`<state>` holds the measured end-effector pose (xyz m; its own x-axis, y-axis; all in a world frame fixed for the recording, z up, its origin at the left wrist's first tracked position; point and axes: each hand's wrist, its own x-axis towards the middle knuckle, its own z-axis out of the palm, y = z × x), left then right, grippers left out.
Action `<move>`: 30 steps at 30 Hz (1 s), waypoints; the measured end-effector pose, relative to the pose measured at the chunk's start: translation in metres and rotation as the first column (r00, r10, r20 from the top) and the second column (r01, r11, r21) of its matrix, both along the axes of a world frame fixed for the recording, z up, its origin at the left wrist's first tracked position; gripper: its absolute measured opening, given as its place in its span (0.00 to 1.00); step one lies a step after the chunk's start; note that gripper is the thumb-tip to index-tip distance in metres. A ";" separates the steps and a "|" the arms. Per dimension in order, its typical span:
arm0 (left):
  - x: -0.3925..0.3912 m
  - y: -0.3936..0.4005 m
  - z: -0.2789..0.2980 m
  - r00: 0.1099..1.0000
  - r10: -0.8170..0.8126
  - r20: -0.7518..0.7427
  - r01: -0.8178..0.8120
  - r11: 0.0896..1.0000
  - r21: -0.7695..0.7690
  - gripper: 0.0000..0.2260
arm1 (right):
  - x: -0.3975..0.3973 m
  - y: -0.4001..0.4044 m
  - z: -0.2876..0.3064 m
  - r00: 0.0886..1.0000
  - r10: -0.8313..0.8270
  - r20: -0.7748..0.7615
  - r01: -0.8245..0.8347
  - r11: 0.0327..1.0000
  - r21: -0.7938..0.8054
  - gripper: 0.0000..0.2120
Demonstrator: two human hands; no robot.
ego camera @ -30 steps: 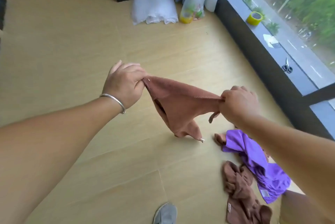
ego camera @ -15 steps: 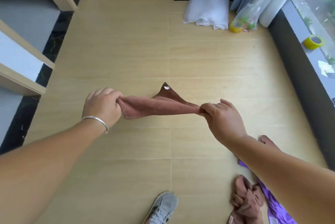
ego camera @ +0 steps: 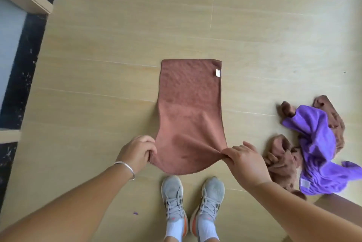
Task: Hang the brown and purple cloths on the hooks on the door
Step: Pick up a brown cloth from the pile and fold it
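The brown cloth [ego camera: 190, 116], bunched a moment ago, now hangs flat; left hand [ego camera: 137, 153] and right hand [ego camera: 244, 158] pinch its near corners. It looks ready for a hook; none shows.

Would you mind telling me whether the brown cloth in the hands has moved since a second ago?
Yes. The brown cloth, bunched in the air before, now hangs spread open, its lower edge nearer the floor.

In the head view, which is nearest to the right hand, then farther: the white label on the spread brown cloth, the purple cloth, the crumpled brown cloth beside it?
From the right hand:
1. crumpled brown cloth, just right.
2. purple cloth, farther right.
3. white label, at the far corner.
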<state>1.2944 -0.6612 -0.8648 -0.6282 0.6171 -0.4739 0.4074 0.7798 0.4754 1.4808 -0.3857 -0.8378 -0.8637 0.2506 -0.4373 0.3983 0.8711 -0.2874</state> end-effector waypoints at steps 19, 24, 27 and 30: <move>-0.022 -0.012 -0.160 0.944 0.293 0.152 -0.292 0.956 -0.029 0.03 | -0.025 0.022 -0.137 0.994 0.061 0.091 -0.072 0.989 0.132 0.14; -0.104 0.048 -0.216 0.878 0.473 0.077 -0.479 0.871 0.106 0.04 | -0.132 0.096 -0.190 0.998 -0.029 0.055 0.023 0.995 0.099 0.18; -0.157 0.085 -0.255 0.847 0.532 -0.004 -0.522 0.833 0.185 0.07 | -0.207 0.138 -0.227 0.998 -0.063 0.008 0.061 0.986 0.153 0.20; -0.203 0.116 -0.299 0.812 0.572 -0.116 -0.554 0.818 0.154 0.07 | -0.263 0.165 -0.273 0.992 -0.079 -0.101 0.099 0.972 0.215 0.17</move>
